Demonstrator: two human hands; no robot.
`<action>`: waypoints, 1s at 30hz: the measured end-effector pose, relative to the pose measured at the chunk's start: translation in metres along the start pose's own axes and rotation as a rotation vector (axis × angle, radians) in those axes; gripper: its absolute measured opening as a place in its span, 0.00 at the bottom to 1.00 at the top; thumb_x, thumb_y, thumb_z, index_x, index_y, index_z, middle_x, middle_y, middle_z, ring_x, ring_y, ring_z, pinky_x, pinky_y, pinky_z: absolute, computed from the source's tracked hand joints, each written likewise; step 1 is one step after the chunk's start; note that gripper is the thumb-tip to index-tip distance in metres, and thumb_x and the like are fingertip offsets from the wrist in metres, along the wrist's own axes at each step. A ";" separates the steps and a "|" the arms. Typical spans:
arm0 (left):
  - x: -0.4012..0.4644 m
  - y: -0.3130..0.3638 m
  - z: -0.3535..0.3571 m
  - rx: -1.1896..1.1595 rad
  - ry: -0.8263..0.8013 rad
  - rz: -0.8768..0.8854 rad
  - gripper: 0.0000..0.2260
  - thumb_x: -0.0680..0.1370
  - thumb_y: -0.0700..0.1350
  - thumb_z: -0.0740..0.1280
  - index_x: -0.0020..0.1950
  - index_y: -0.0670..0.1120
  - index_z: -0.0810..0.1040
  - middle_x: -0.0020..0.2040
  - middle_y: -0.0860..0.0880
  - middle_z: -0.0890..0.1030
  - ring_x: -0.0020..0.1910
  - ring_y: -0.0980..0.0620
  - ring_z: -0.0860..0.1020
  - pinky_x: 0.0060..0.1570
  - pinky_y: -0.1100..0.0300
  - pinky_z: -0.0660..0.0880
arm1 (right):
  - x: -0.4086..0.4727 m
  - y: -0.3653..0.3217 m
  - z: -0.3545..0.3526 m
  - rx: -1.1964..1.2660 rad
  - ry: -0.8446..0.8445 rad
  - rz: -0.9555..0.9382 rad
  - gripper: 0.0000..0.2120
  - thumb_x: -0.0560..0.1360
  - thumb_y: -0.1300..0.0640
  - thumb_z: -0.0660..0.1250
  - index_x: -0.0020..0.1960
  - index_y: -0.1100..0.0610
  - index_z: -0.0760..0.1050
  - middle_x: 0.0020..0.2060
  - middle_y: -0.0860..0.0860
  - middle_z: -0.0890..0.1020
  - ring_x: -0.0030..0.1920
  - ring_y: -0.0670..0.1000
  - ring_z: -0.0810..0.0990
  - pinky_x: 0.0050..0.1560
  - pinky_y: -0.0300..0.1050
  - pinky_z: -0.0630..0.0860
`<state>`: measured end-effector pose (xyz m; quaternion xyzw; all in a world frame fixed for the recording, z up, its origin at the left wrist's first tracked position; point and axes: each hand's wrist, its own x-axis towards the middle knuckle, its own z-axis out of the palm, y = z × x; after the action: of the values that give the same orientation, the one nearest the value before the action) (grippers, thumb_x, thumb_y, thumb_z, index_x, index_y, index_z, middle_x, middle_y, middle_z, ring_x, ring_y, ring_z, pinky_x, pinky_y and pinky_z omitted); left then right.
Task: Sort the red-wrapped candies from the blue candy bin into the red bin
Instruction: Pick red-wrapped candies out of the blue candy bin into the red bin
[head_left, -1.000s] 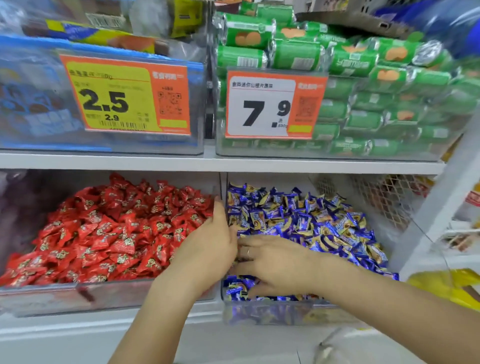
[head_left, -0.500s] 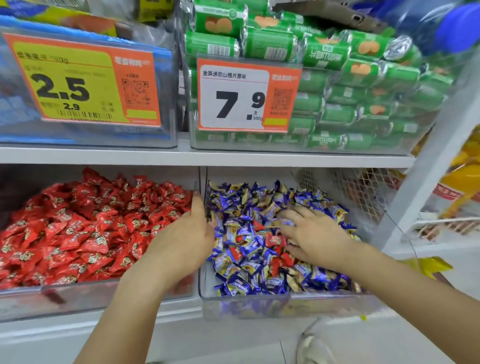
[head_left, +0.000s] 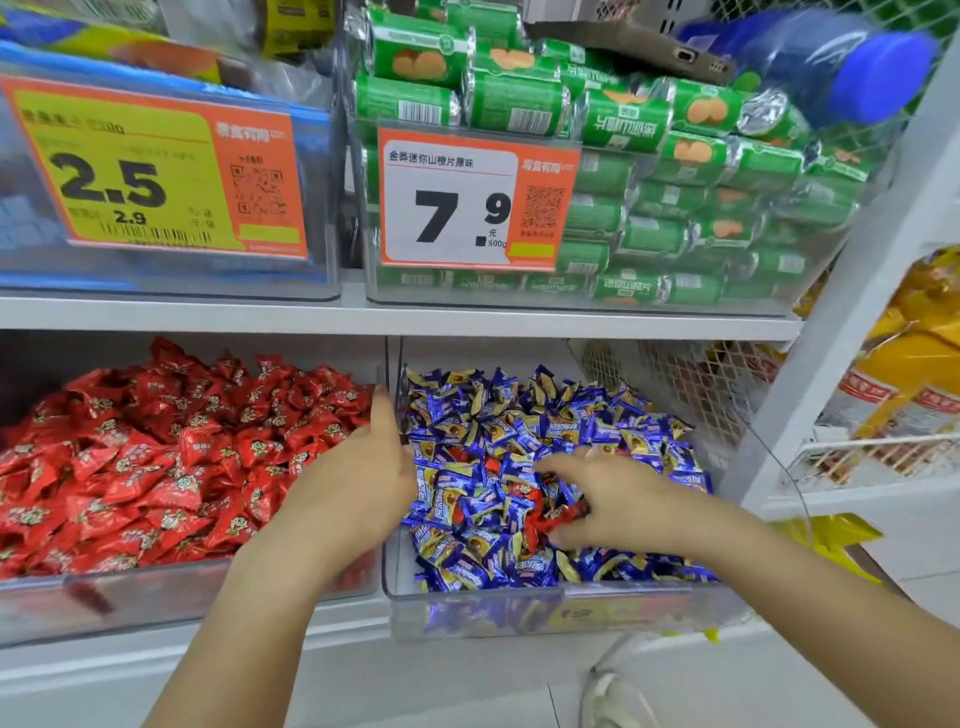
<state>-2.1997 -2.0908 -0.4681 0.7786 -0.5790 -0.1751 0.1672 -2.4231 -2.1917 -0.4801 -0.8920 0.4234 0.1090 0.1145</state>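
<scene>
- The right hand (head_left: 618, 504) lies palm-down in the blue candy bin (head_left: 519, 613), its fingers curled down into the pile and closing on a small cluster of red-wrapped candies (head_left: 553, 514); whether the fingers have lifted them clear cannot be told.
- More red wrappers show among the blue candies (head_left: 509, 426) just left of those fingertips, near the middle of the pile.
- The left hand (head_left: 363, 467) is relaxed, fingers straight and close together, with one finger pointing up along the clear wall between the two bins. It holds nothing, and its heel rests at the right edge of the red bin (head_left: 130, 597).
- The red bin is heaped with red-wrapped sweets (head_left: 156, 457) and sits just left of the blue candy bin on the same lower white shelf (head_left: 311, 660).
- Both forearms reach in from below, bare to the frame edge.
- On the shelf above, a clear tub of green biscuit rolls (head_left: 675, 171) carries a price tag reading 7.9 (head_left: 472, 200), directly over the blue candies.
- To its left, another tub bears a yellow tag reading 2.5 (head_left: 150, 166), above the red bin.
- A white wire-mesh rack (head_left: 691, 384) stands right of the blue candy bin.
</scene>
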 end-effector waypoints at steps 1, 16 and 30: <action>-0.001 0.001 -0.001 -0.012 -0.020 -0.019 0.28 0.82 0.47 0.52 0.77 0.45 0.41 0.46 0.48 0.71 0.44 0.48 0.71 0.46 0.54 0.69 | 0.005 -0.006 0.004 -0.092 -0.089 0.035 0.41 0.70 0.40 0.70 0.75 0.49 0.55 0.64 0.53 0.71 0.63 0.54 0.71 0.59 0.47 0.71; 0.050 0.059 0.051 0.278 -0.275 -0.139 0.20 0.78 0.40 0.58 0.69 0.35 0.63 0.62 0.38 0.74 0.58 0.41 0.76 0.48 0.54 0.72 | -0.013 0.014 0.021 0.071 -0.120 0.286 0.34 0.69 0.43 0.72 0.68 0.57 0.65 0.59 0.55 0.77 0.59 0.55 0.75 0.53 0.45 0.73; 0.085 0.060 0.070 -0.084 -0.542 -0.285 0.49 0.69 0.42 0.75 0.77 0.48 0.43 0.74 0.44 0.63 0.64 0.44 0.71 0.46 0.57 0.78 | 0.020 0.002 0.022 0.534 -0.227 0.228 0.41 0.68 0.60 0.74 0.71 0.65 0.53 0.44 0.55 0.73 0.44 0.55 0.76 0.33 0.43 0.72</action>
<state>-2.2598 -2.1924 -0.5088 0.7695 -0.4796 -0.4217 0.0124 -2.4141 -2.2010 -0.5070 -0.7592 0.5190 0.1049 0.3786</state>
